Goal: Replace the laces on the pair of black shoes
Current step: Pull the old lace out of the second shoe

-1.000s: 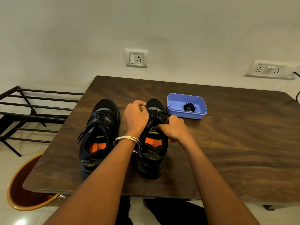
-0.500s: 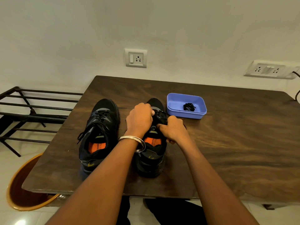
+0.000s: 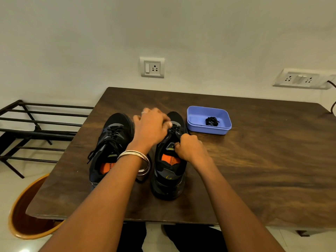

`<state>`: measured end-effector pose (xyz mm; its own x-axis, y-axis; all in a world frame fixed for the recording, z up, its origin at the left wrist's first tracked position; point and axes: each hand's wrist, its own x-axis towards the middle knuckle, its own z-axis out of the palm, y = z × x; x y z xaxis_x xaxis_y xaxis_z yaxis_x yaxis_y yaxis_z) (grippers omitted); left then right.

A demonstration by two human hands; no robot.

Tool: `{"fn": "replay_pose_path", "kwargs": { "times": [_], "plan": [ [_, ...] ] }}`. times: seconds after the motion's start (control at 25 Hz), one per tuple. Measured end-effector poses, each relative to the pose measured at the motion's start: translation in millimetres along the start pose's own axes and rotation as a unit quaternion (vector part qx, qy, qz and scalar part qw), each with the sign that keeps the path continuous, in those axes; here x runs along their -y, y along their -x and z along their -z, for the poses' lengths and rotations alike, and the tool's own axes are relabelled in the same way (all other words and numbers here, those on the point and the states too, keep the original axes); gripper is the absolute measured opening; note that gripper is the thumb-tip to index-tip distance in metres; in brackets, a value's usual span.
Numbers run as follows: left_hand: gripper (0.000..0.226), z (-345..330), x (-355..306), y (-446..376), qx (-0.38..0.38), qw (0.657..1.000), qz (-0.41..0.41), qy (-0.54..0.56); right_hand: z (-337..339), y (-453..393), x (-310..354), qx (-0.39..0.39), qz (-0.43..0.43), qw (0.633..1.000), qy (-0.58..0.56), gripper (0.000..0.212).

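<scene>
Two black shoes with orange insoles stand side by side on the wooden table (image 3: 254, 160), toes pointing away from me. The left shoe (image 3: 111, 144) has its laces threaded, with loose ends hanging at its side. Over the right shoe (image 3: 169, 171), my left hand (image 3: 151, 130) pinches the lace near the toe end of the lacing. My right hand (image 3: 189, 148) is curled into a fist at the shoe's tongue, gripping the lace. A blue tray (image 3: 198, 113) to the right of the shoes holds a coiled black lace (image 3: 211, 121).
A black metal rack (image 3: 36, 128) stands left of the table. An orange bucket (image 3: 20, 211) sits on the floor at the table's near left corner. Wall sockets (image 3: 152, 67) are behind the table, and a cable (image 3: 332, 104) hangs at the far right.
My left hand has moved up toward the toe end of the right shoe's lacing and its fingers have spread. My right hand has stayed at the tongue.
</scene>
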<state>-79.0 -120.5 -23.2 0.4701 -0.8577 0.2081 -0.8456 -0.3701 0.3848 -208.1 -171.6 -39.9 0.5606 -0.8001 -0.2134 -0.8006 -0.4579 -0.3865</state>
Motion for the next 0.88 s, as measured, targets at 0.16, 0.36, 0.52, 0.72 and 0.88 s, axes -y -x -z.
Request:
{"fn": "replay_pose_path", "kwargs": {
  "times": [0.16, 0.36, 0.52, 0.72, 0.88],
  "plan": [
    [0.014, -8.3, -10.4, 3.6, 0.062, 0.997, 0.019, -0.033, 0.1, -0.3, 1.3, 0.003, -0.003, 1.0, 0.001, 0.026],
    [0.024, -4.4, -6.5, 4.7, -0.05, 0.955, 0.148, 0.254, -2.9, 2.5, 3.0, 0.0, -0.002, 1.0, -0.015, 0.021],
    [0.025, 22.4, 11.4, 7.8, -0.116, 0.664, 0.241, 0.698, -0.5, 4.7, 3.9, 0.005, -0.003, 1.0, -0.022, 0.016],
    [0.016, 15.4, 21.2, 11.4, -0.009, 0.907, 0.125, 0.401, 1.1, 4.4, 8.3, 0.004, -0.013, 1.0, -0.017, 0.02],
    [0.019, -5.0, 0.8, 5.4, 0.115, 0.992, 0.019, 0.051, -0.8, 8.4, 9.6, -0.005, -0.022, 1.0, 0.004, 0.028]
  ]
}}
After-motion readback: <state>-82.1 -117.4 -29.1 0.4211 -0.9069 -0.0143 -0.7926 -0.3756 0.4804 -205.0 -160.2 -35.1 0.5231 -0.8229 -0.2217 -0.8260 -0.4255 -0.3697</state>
